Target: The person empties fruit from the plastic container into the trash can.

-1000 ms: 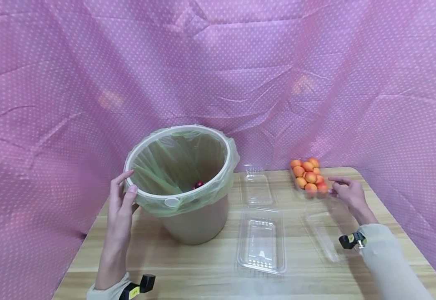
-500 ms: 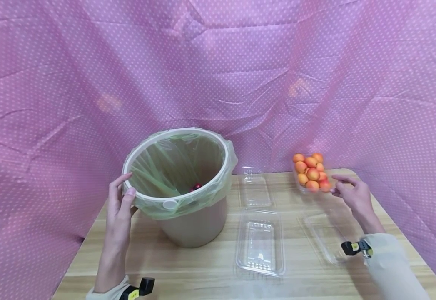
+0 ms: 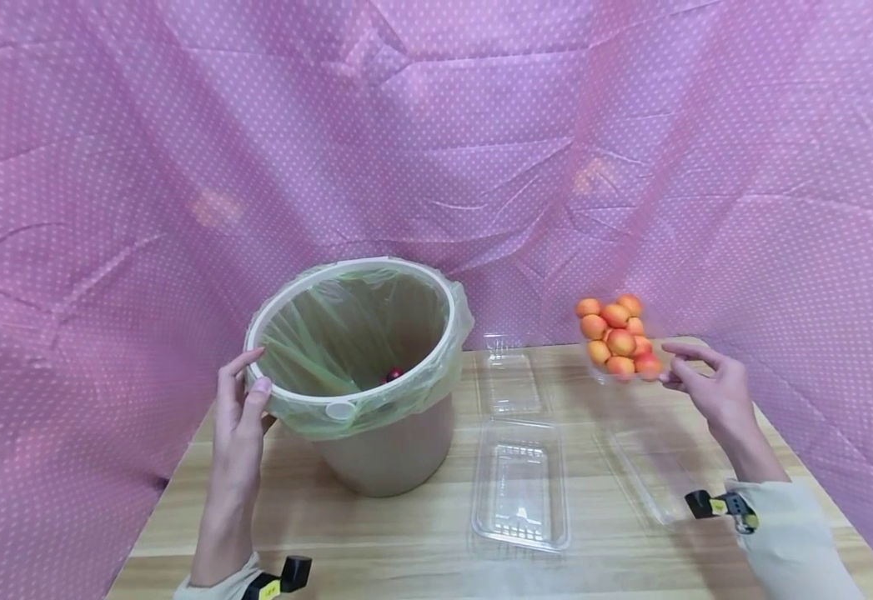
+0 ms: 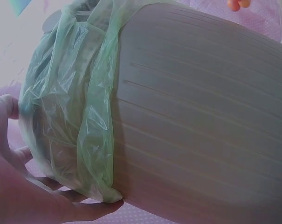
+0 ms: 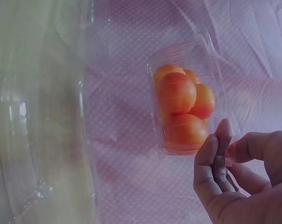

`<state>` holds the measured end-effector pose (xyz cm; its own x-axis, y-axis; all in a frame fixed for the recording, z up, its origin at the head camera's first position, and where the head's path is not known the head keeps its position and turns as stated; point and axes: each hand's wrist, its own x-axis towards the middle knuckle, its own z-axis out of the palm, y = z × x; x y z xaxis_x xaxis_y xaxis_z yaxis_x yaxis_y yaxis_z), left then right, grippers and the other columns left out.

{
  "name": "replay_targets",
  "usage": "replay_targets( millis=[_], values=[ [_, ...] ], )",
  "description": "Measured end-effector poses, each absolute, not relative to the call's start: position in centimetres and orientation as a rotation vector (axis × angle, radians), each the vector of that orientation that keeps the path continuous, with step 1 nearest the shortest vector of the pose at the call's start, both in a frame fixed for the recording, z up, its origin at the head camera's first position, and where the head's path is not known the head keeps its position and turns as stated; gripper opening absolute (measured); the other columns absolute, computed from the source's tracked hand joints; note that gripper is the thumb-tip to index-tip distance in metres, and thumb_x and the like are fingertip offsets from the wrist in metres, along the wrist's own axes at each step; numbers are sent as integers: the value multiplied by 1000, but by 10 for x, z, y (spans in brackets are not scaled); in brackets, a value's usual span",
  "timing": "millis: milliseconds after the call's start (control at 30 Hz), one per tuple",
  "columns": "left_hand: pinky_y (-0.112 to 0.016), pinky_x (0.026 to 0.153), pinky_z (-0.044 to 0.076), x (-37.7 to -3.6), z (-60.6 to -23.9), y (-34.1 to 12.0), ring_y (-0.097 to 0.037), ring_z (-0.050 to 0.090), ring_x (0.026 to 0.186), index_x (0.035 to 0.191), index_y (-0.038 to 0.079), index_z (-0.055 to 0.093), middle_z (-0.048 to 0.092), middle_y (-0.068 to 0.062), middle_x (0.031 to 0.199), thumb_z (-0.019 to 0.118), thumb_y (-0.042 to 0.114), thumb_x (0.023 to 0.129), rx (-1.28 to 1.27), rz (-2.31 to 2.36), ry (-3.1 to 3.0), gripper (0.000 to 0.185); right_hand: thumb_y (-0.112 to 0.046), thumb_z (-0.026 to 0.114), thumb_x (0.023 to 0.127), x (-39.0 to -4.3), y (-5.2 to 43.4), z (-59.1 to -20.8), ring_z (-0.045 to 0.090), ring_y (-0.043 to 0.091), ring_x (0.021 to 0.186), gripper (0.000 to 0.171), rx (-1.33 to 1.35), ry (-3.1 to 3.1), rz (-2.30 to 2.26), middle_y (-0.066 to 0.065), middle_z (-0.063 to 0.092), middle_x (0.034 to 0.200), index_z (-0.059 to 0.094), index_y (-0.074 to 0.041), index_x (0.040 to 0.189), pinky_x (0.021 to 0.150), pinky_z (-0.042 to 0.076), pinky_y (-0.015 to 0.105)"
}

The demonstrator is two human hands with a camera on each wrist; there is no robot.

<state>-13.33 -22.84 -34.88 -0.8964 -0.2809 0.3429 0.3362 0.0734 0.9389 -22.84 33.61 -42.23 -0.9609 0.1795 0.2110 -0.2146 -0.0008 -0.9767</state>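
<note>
Head view overhead; wrist views close

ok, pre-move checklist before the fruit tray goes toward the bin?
1. Right hand pinches the near edge of the clear tray of orange fruit: ok.
2. Tray lifted off the table: ok.
3. Left hand holds the bin rim: ok.
4. Green liner folded over the rim, mouth open: ok.
5. Path from tray to bin: only empty clear trays lying flat below: ok.
6. Grip firm enough for tilting: cannot tell; only the fingertips hold one edge.
</note>
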Motion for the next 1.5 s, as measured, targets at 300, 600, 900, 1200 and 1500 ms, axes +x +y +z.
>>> replay_targets(
  millis=[300, 600, 900, 1200, 1500],
  values=[
    [-24, 87, 52, -135, -352, -228, -30, 49, 123, 151, 10, 41, 39, -15, 152, 40, 11, 109, -51, -1881, -1903, 42, 11, 58, 95, -219, 320, -409, 72, 9, 66, 25, 126, -1974, 2010, 2, 65, 103, 66, 16, 119, 68, 58, 22],
    [-25, 86, 51, -134, -354, -228, -31, 52, 118, 152, 12, 41, 41, -13, 150, 40, 13, 109, -37, -1876, -1896, 43, 11, 59, 95, -210, 308, -396, 72, 9, 66, 25, 176, -1951, 2027, 3, 66, 107, 66, 17, 118, 68, 59, 22],
    [-25, 88, 51, -136, -353, -227, -31, 51, 120, 151, 10, 42, 41, -14, 151, 41, 12, 108, -58, -1879, -1871, 43, 10, 60, 94, -204, 296, -377, 72, 10, 64, 21, 182, -1944, 2008, -3, 71, 100, 75, 6, 108, 68, 59, 24],
    [-25, 89, 50, -136, -351, -226, -32, 48, 123, 151, 10, 42, 40, -15, 152, 41, 12, 109, -73, -1887, -1873, 43, 11, 61, 94, -199, 286, -356, 72, 10, 65, 22, 220, -1921, 2010, -1, 74, 93, 70, 14, 114, 68, 59, 24],
    [-24, 88, 51, -137, -352, -225, -32, 47, 124, 150, 8, 42, 39, -15, 154, 41, 10, 108, -73, -1890, -1851, 43, 11, 63, 93, -197, 274, -335, 72, 11, 65, 22, 266, -1929, 2000, 4, 74, 82, 70, 14, 114, 67, 59, 24]
  ],
)
